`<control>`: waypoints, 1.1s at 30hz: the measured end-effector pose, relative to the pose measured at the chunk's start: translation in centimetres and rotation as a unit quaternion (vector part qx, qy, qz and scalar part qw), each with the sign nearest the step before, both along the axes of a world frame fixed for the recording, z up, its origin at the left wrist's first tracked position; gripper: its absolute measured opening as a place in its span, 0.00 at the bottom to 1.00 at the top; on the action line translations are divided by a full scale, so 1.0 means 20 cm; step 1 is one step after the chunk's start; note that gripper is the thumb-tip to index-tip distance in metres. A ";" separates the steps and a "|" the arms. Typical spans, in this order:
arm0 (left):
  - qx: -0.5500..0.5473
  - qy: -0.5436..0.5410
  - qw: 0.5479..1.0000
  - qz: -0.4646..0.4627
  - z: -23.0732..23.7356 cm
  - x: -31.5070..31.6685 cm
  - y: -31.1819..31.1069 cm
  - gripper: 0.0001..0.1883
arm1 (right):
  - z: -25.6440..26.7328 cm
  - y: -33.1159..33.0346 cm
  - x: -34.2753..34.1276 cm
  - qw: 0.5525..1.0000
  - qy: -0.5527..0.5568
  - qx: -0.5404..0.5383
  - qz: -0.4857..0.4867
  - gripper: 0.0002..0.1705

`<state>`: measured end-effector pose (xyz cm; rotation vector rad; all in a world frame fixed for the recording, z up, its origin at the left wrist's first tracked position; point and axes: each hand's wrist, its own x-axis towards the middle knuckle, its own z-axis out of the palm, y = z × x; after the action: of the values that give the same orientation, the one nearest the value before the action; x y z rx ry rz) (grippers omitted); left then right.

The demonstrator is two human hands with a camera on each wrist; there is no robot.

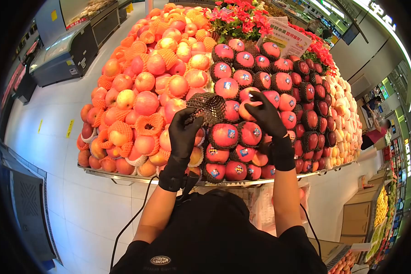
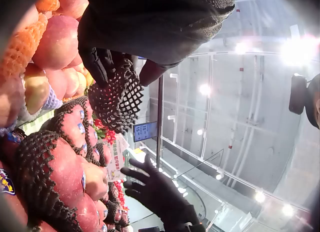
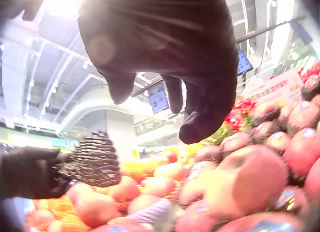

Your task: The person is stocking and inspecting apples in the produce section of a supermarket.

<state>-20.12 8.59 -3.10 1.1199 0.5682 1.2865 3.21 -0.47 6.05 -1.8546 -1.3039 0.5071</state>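
Observation:
My black-gloved left hand (image 1: 181,137) pinches the edge of a black foam fruit net (image 1: 208,108) between thumb and fingers. The net hangs over the fruit display, its mesh spread and no apple showing inside it in the left wrist view. My right hand (image 1: 266,118), also gloved in black, is held over the apples with its fingers apart, as the left wrist view shows. Just below it in the right wrist view lies a bare red-yellow apple (image 3: 245,179). Stickered red apples (image 1: 226,134) in black nets surround that one.
Loose apples (image 1: 146,102), some in orange nets, are heaped on the left. Dark red apples (image 1: 310,121) and pale netted fruit (image 1: 345,109) fill the right. Red flowers (image 1: 242,18) and a printed sign (image 1: 285,39) stand behind. A metal edge (image 1: 123,176) borders the display's front.

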 end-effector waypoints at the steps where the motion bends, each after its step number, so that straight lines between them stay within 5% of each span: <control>1: 0.007 0.014 1.000 0.010 -0.01 0.02 0.00 0.17 | 0.01 0.01 -0.10 0.995 0.097 -0.021 0.032 0.33; 3: 0.006 0.015 1.000 0.011 -0.02 0.04 -0.02 0.15 | -0.09 0.04 -0.24 0.993 0.016 0.102 0.060 0.34; 4: -0.002 0.002 1.000 0.002 -0.03 0.05 -0.03 0.15 | -0.09 0.04 -0.31 0.987 0.006 0.146 0.059 0.26; 8: -0.019 0.006 1.000 -0.001 0.02 0.02 -0.05 0.12 | -0.17 0.06 -0.37 0.975 0.184 0.121 -0.012 0.08; 14: -0.019 -0.024 0.999 -0.044 0.04 -0.03 -0.06 0.18 | -0.14 0.01 -0.39 0.958 0.173 0.230 -0.022 0.09; 20: 0.051 -0.038 0.998 -0.005 0.11 -0.01 -0.12 0.18 | -0.14 -0.04 -0.40 0.950 0.234 0.200 -0.045 0.10; 24: 0.137 -0.006 0.990 0.029 0.09 0.00 -0.08 0.12 | -0.14 -0.05 -0.42 0.968 0.181 0.163 -0.054 0.11; 27: -0.012 -0.019 0.994 -0.111 0.07 -0.03 -0.05 0.08 | -0.11 -0.06 -0.40 0.981 0.156 0.099 -0.053 0.11; 31: -0.160 -0.026 0.974 -0.159 0.09 -0.09 -0.01 0.08 | -0.15 -0.06 -0.33 0.981 0.175 0.071 -0.039 0.11; 33: -0.092 0.010 0.976 -0.196 0.07 -0.10 0.01 0.11 | -0.15 -0.06 -0.34 0.976 0.205 0.066 -0.032 0.11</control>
<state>-22.04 8.77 -1.71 1.0298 0.4435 0.8656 -3.55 -1.74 3.11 -1.5722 -0.9724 0.7081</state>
